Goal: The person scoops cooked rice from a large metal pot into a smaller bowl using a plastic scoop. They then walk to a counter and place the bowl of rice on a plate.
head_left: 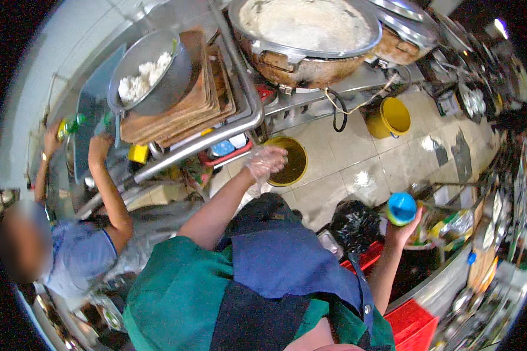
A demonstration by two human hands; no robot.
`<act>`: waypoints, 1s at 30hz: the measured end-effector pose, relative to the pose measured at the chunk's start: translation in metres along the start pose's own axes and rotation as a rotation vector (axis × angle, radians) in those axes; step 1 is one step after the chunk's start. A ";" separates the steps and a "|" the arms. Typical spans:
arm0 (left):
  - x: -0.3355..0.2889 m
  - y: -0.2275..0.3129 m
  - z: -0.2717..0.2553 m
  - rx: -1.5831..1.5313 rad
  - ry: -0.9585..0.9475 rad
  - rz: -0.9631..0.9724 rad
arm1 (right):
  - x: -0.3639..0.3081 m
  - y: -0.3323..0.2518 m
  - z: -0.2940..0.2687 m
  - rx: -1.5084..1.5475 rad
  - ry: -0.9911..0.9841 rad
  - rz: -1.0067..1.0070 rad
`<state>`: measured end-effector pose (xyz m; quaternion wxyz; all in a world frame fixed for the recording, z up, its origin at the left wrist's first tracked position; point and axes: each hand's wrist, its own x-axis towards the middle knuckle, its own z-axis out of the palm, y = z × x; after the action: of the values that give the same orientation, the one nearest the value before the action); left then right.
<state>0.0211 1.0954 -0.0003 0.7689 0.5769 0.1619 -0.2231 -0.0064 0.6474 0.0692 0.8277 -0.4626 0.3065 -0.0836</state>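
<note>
My left hand (268, 161), in a clear plastic glove, reaches forward over the near-left rim of a yellow bucket (304, 169) on the floor. Its fingers are loosely bent and nothing shows in them. Out to the right, my right hand (409, 224) is closed around a cup (401, 209), blue inside with a greenish lower side. The cup's mouth faces up toward me; its contents are hard to make out. Below it, nearer my body, is a black plastic bag (355, 225).
Left, a metal-railed rack (202, 140) carries stacked brown boards (164, 126) and a grey pot (129, 70) with white food. Another person (79, 251) handles a green-and-yellow item there. Ahead stand large pots (304, 58); a second yellow bucket (386, 119) sits on the tiles. A red crate (414, 327) is near right.
</note>
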 end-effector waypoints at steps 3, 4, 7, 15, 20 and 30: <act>-0.016 0.040 0.019 -0.139 0.144 0.208 | 0.048 -0.042 0.104 -0.121 -0.139 -0.093; -0.010 0.056 0.022 -0.171 0.159 0.259 | 0.060 -0.050 0.138 -0.096 -0.323 -0.108; 0.015 0.096 0.024 -0.275 0.253 0.367 | 0.081 -0.046 0.222 -0.146 -0.460 -0.134; 0.116 0.162 0.011 -0.609 0.616 0.621 | 0.107 -0.078 0.333 -0.250 -0.522 -0.106; 0.132 0.168 -0.004 -0.874 0.685 0.558 | 0.185 -0.129 0.410 -0.315 -0.548 -0.267; 0.108 0.215 0.030 -1.340 0.325 0.841 | 0.332 -0.020 0.649 -1.729 -1.544 -1.416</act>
<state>0.2266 1.0998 0.1285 0.9378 0.0310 0.1407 0.3160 0.6404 0.9596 0.1923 0.0145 -0.8152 -0.5789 0.0083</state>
